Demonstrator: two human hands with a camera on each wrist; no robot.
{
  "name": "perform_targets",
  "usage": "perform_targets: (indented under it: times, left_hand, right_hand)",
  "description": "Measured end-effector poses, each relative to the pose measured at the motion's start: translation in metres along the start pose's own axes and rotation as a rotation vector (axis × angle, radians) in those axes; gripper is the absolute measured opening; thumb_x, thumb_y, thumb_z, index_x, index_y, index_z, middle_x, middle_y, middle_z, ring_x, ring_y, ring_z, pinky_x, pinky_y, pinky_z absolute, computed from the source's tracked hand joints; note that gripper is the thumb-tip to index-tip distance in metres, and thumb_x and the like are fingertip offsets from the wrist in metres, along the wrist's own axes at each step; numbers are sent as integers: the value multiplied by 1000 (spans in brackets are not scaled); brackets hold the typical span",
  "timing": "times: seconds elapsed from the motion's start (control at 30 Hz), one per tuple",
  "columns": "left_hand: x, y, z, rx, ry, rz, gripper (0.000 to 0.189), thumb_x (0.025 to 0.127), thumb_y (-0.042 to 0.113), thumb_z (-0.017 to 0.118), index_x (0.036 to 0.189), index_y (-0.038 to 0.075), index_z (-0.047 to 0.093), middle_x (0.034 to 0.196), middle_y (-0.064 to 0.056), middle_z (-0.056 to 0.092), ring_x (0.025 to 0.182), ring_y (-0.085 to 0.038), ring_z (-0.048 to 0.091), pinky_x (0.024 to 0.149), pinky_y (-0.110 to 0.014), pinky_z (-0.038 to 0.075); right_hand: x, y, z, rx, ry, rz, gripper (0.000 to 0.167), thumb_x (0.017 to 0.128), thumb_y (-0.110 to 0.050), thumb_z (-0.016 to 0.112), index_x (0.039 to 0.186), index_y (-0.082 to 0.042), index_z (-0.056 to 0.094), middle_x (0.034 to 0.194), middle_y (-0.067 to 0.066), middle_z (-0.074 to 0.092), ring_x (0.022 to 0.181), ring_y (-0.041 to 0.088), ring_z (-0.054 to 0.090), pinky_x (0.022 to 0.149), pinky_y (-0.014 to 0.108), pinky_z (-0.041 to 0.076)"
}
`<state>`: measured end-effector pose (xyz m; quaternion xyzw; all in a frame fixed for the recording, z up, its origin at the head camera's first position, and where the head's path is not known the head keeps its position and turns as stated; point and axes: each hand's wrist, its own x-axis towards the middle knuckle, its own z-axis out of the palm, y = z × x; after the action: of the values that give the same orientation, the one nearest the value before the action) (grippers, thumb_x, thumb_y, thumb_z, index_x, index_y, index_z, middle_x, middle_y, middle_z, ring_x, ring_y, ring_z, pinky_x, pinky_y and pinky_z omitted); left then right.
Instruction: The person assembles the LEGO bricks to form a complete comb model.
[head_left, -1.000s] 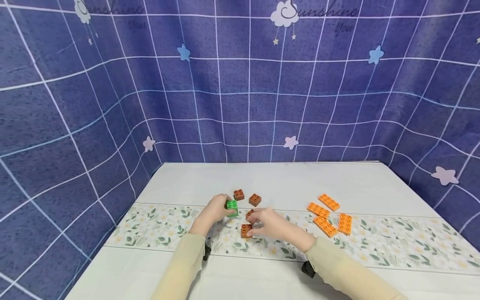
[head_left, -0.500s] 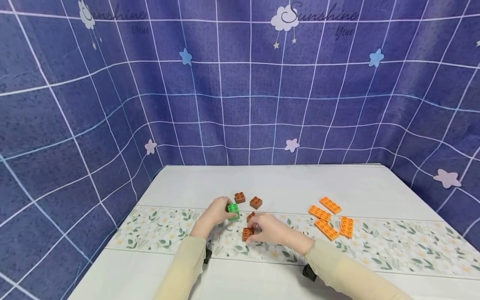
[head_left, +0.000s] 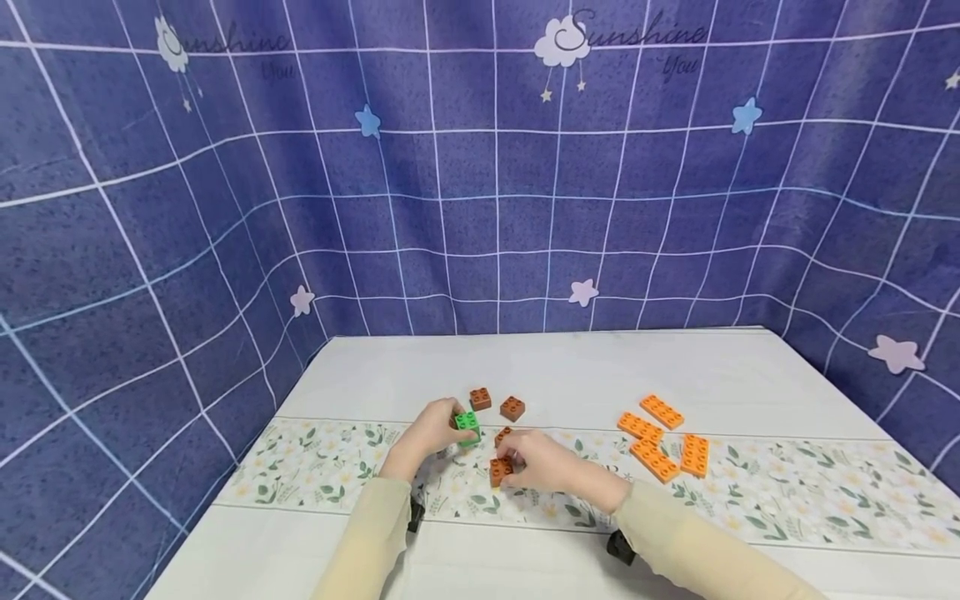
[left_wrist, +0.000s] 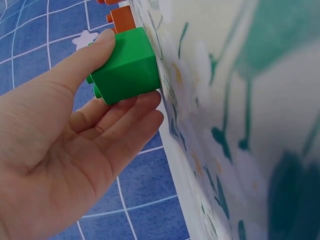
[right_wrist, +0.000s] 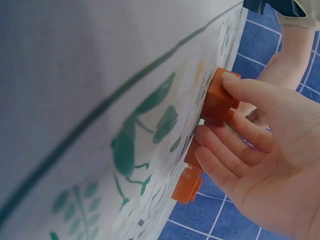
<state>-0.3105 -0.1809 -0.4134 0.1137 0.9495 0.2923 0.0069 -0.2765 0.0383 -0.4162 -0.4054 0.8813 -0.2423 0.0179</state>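
Note:
In the head view my left hand [head_left: 433, 427] grips a green toy building brick [head_left: 467, 423] on the flowered strip. The left wrist view shows the thumb on one side of the green brick [left_wrist: 126, 67] and fingers on the other, the brick close against the tabletop. Nearer the body, my right hand [head_left: 542, 461] pinches a brown brick [head_left: 500, 472] between thumb and fingers; it shows reddish brown in the right wrist view [right_wrist: 216, 100]. Just behind it another brown brick [head_left: 502, 435] is partly hidden by the right fingers.
Two more brown bricks, one to the left [head_left: 481, 398] and one to the right [head_left: 513, 407], lie beyond the hands. Several flat orange bricks [head_left: 656, 461] lie in a loose group at the right. A blue curtain [head_left: 510, 217] borders the white table [head_left: 585, 367].
My right thumb and fingers have closed on the near brown brick, which has shifted and turned slightly to the right. My left hand stays on the green brick. The head view has tilted slightly.

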Motion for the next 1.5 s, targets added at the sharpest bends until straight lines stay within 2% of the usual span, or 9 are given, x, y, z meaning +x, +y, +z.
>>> perform_targets:
  times: [0.2,0.37,0.57,0.83,1.13,1.3,1.4,1.5]
  left_hand:
    - [2,-1,1,-21,4,20,30,79,24,76,94,5,59,82,-2,57,72,-14,51,65,-28,46]
    - [1,0,2,-27,1,31,30,78,25,76,94,6,59,85,-3,58,74,-14,51,66,-29,45]
    - [1,1,1,-21,6,31,31,78,25,77,93,6,59,84,-3,58,73,-14,51,65,-29,45]
    - [3,6,2,-13,38,75,37,79,26,76,103,4,59,98,-6,60,87,-18,56,80,-35,49]
    - [-1,28,-5,5,59,97,40,79,27,75,107,3,60,103,-9,58,90,-22,55,79,-35,49]
    - [-4,46,-9,30,56,149,38,80,28,74,107,4,61,97,-12,57,81,-18,50,71,-31,44]
    - [-6,55,-8,47,49,177,39,81,29,74,108,4,61,91,-10,55,77,-17,45,67,-29,41]
    - [-7,62,-5,36,48,185,42,81,30,73,111,3,60,94,-5,55,81,-17,49,71,-29,43]
  right_hand:
    - [-2,5,-5,12,29,22,34,81,-22,74,109,-6,65,101,5,67,89,15,62,75,27,52]
    - [-5,9,-10,19,44,15,34,81,-21,73,110,-5,65,99,5,67,84,16,62,71,24,51]
    - [-11,15,-17,-2,77,13,35,81,-20,74,110,-4,64,101,5,66,88,18,62,75,27,53]
    - [-18,26,-32,11,149,32,33,81,-18,74,109,-4,65,101,6,65,88,22,61,75,36,53]
    - [-29,31,-47,64,199,116,35,81,-16,72,111,-2,63,104,9,64,90,24,61,78,43,53]
    - [-34,35,-50,56,207,135,34,82,-18,73,111,-3,63,105,8,64,91,23,61,81,43,52]
    - [-38,37,-51,33,216,133,33,82,-16,73,110,-3,63,103,8,64,90,23,61,80,43,53]
    - [-42,39,-52,27,227,138,32,81,-14,73,109,-2,64,101,8,64,89,24,62,80,42,53]
